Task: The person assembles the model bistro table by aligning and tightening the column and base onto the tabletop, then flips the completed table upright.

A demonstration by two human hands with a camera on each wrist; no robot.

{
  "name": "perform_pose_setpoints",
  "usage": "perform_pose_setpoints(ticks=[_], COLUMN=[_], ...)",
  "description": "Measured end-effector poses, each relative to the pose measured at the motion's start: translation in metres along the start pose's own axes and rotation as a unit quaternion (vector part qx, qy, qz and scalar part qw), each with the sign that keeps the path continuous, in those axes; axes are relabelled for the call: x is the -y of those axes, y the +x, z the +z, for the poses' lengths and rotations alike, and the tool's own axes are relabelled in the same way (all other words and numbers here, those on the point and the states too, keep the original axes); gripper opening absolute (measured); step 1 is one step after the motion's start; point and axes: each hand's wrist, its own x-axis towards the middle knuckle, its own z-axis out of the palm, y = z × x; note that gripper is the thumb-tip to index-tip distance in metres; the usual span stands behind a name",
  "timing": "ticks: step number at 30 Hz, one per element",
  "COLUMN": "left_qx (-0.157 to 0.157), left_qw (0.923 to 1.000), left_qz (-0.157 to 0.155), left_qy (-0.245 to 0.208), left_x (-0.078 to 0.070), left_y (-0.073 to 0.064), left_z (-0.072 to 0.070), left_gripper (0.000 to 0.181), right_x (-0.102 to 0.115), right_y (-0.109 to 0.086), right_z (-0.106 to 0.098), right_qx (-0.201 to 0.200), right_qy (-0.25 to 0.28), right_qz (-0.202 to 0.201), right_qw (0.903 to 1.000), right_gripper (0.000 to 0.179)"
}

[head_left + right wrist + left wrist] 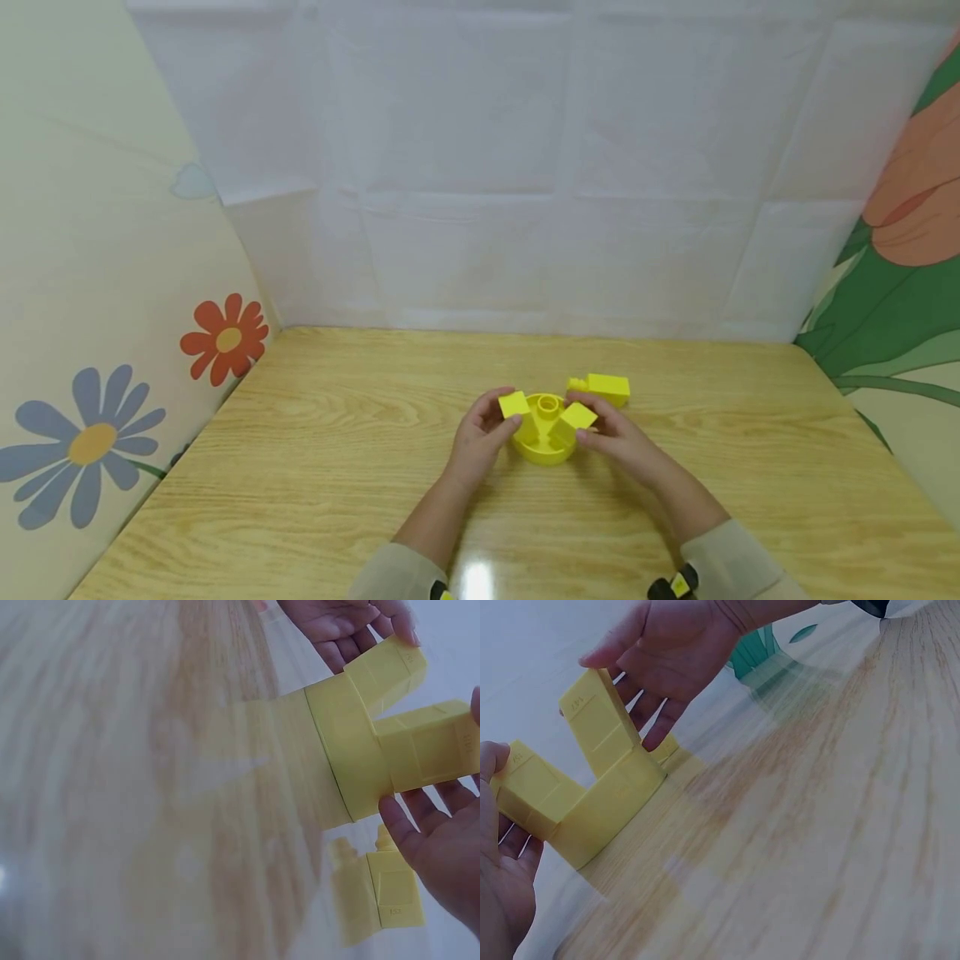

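Two blocks (pixel 514 405) (pixel 579 416): leaning apart in the dish (pixel 544 457), probably needing even pressure.
Left hand (pixel 474 440), right hand (pixel 624 442): each pinching one.
Third block (pixel 609 387): lying toward the bench (pixel 337 467)'s far edge.

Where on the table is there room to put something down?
There's bare table between the left hand and the wall's red flower, and right of the loose yellow block. It's crowded at the round yellow base: the left hand holds one block there, the right hand another block.
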Motion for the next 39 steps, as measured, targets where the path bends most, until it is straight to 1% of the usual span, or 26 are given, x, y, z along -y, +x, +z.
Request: perform_pose_setpoints(ticks=[6, 12, 16, 19, 22, 25, 29, 32, 34, 36, 37, 39], left_qx=[-0.002, -0.001, 0.011, 0.025, 0.039, 0.050, 0.062, 0.073, 0.073, 0.065, 0.057, 0.036], left_qw=[1.0000, 1.0000, 0.9997, 0.9991, 0.9982, 0.9977, 0.9967, 0.9956, 0.9952, 0.9958, 0.9961, 0.9972], left_qz=[-0.005, -0.004, -0.020, -0.029, -0.028, -0.030, -0.030, -0.023, -0.019, -0.017, -0.018, -0.023], left_qy=[-0.001, -0.003, 0.003, 0.021, 0.036, 0.036, 0.042, 0.054, 0.062, 0.062, 0.064, 0.062], left_x=[0.000, 0.000, -0.001, -0.004, -0.008, -0.011, -0.012, -0.012, -0.011, -0.010, -0.009, -0.008], left_y=[0.000, 0.000, 0.002, 0.003, 0.005, 0.008, 0.010, 0.011, 0.011, 0.011, 0.011, 0.011], left_z=[0.000, 0.000, -0.003, -0.007, -0.010, -0.013, -0.015, -0.016, -0.017, -0.017, -0.017, -0.017], left_gripper=[0.041, 0.041, 0.041, 0.040, 0.038, 0.037, 0.037, 0.038, 0.039, 0.040, 0.041, 0.044], right_x=[0.000, -0.001, -0.002, -0.002, -0.001, 0.000, 0.000, 0.000, -0.002, -0.002, -0.002, 0.000], right_y=[0.001, 0.002, 0.002, 0.002, 0.002, 0.002, 0.001, 0.002, 0.002, 0.003, 0.003, 0.003], right_z=[0.001, 0.001, 0.002, 0.002, 0.003, 0.003, 0.003, 0.003, 0.004, 0.008, 0.010, 0.015], right_qx=[-0.004, -0.012, -0.014, -0.015, -0.014, -0.015, -0.016, -0.019, -0.023, -0.034, -0.041, -0.055], right_qy=[-0.005, -0.020, -0.018, -0.013, -0.011, -0.012, -0.015, -0.016, -0.010, 0.000, 0.005, 0.014], right_qz=[0.001, -0.018, -0.027, -0.013, 0.002, 0.008, 0.009, -0.004, -0.021, -0.038, -0.039, -0.027], right_qw=[1.0000, 0.9996, 0.9994, 0.9997, 0.9998, 0.9998, 0.9997, 0.9997, 0.9995, 0.9987, 0.9984, 0.9980], right_gripper=[0.054, 0.048, 0.048, 0.049, 0.050, 0.051, 0.051, 0.050, 0.050, 0.049, 0.049, 0.050])
